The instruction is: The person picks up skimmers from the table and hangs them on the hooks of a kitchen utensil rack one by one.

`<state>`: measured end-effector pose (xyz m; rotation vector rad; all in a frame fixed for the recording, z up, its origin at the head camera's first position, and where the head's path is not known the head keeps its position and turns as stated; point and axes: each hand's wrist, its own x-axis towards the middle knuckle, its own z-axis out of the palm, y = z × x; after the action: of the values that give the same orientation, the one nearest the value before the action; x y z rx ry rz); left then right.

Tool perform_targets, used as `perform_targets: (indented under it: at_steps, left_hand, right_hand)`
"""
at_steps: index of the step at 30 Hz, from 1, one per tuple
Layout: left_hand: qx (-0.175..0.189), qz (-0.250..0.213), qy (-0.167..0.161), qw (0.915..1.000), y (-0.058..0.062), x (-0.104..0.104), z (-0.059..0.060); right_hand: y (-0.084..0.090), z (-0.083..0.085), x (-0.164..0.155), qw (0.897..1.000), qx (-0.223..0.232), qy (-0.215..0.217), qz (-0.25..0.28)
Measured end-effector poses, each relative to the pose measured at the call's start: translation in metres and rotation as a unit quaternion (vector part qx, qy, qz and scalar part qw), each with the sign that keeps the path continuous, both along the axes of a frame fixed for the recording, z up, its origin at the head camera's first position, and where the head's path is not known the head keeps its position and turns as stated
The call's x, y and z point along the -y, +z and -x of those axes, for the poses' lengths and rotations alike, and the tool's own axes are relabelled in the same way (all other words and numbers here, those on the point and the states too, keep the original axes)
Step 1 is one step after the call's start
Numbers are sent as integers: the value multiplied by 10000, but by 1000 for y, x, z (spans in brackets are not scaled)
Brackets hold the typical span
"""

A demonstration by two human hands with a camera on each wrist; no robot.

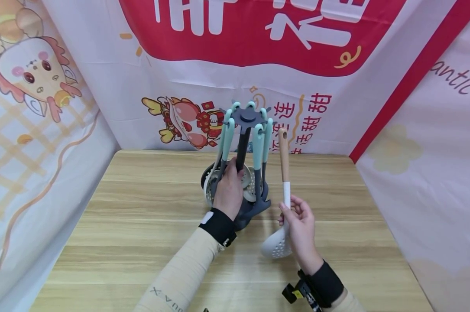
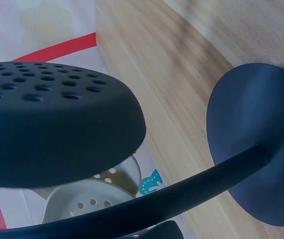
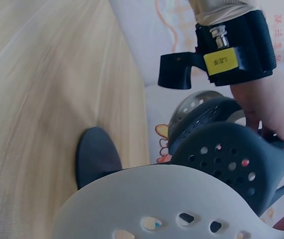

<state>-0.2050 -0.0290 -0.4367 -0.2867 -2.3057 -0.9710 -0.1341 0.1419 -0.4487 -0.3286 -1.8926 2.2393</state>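
Observation:
My left hand [image 1: 230,188] grips the dark central pole [image 1: 242,149] of a rotating utensil stand [image 1: 247,116]. Mint-handled utensils hang around its hub, among them a dark perforated skimmer [image 2: 57,124] and pale perforated ones. The stand's round dark base [image 2: 261,114] shows in the left wrist view. Right of the stand, my right hand [image 1: 302,225] pinches the white lower shaft of a skimmer [image 1: 277,245] with a wooden handle [image 1: 283,156]. It is upright, its perforated bowl down. The white bowl [image 3: 151,199] fills the lower right wrist view, in front of a dark perforated skimmer [image 3: 226,164].
Everything is over a wood-grain table [image 1: 141,242]. A white and red printed cloth [image 1: 203,73] hangs behind its far edge, with more printed cloth along the left and right sides. Black camera bands [image 1: 326,284] sit on both wrists.

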Motion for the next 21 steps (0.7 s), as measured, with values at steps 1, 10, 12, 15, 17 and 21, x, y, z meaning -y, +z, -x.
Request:
perform_targets:
  at_steps: [1,10,12,15,17,21]
  left_hand:
    - [-84,7,-6,10000,-1,-1,1]
    - [-518,-30,-125,9986,-2,-4,6]
    - [-539,-15,-150,9984,-2,-5,6]
    - [-435,-21,-195,9989,-1,-5,5]
    - [-312,-47,-235,9992,0,-6,4]
    - [-80,-102,-262,9996,2,-7,1]
  right_hand:
    - [1,-1,0,10000,-31,-2,-3]
    - [13,-8,2,9997,-245,-90,-3]
    - [14,-9,2,9996,-248,-97,39]
    - [18,-12,2,9996,-239,-86,78]
    - [19,-14,2,9997,-236,-61,82]
    - [24,-18,2,9996,-278,-21,78]
